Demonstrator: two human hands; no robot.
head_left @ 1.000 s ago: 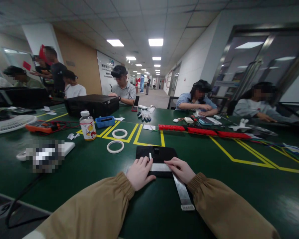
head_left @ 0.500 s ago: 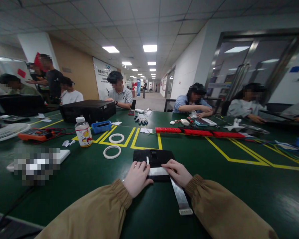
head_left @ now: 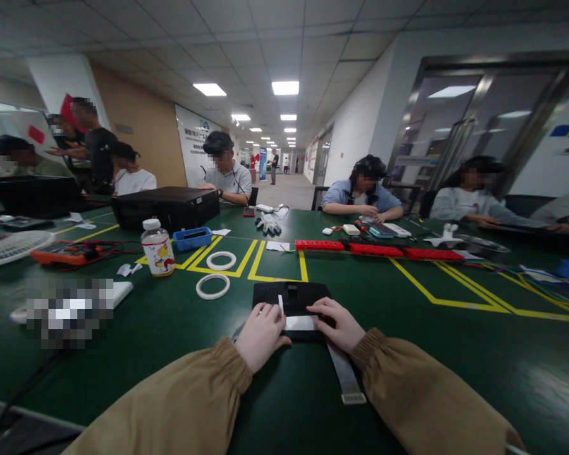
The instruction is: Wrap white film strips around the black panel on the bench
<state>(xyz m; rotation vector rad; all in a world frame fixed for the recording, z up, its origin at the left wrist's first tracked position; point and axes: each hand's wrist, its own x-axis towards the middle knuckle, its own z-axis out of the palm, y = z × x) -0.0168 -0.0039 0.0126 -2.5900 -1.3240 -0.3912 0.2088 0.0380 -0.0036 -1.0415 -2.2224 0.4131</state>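
A thin black panel (head_left: 308,292) lies flat on the green table, with a silvery flat ribbon cable (head_left: 299,323) running across its near part. The cable's tail bends toward me on the right and ends in a pale connector (head_left: 353,399). A short white strip of tape (head_left: 281,303) stands out by my left fingertips. My left hand (head_left: 264,335) is closed over the panel's left side, its thumb by the near edge. On the right, my right hand (head_left: 337,323) has its thumb and fingers closed on the cable near its bend. Its fingertips partly hide the cable.
Two tape rolls (head_left: 213,286) and a bottle (head_left: 158,248) stand to the left, near a blue tray (head_left: 192,238) and an orange multimeter (head_left: 66,253). Red power strips (head_left: 374,250) run beyond the panel. Gloves (head_left: 268,222) lie farther back. Co-workers sit across the table.
My right thumb has shifted slightly left along the cable. My left hand stays nearly in place. Across the table, a co-worker in blue has brought both hands lower and closer together.
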